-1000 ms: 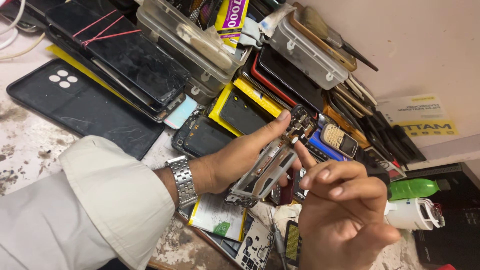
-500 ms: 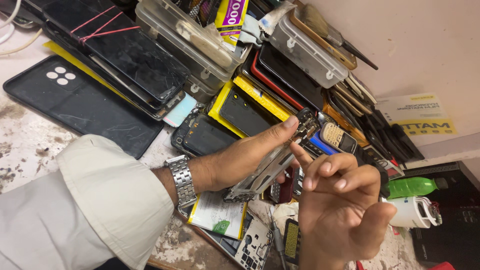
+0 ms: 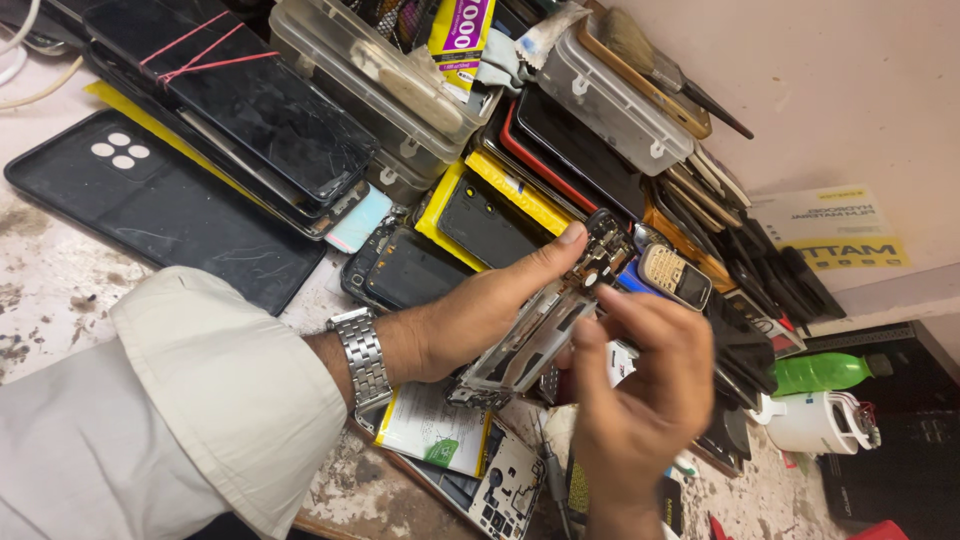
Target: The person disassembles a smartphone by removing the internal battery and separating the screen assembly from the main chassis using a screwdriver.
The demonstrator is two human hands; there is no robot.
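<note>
Opened phone frame [image 3: 535, 335], back already off, insides bare. Held up over the messy bench [image 3: 60, 300] of old phones, near a small keypad phone [image 3: 675, 275]. Left hand [image 3: 480, 315] wrapped around the frame, thumb pressed along its top edge. Right hand [image 3: 635, 385] just beside it, fingertips pinched at the frame's upper end, maybe on a tiny part, too small to tell. Putting back together not yet done.

Head camera looks steeply down, close over the cluttered workbench [image 3: 60, 290].
</note>
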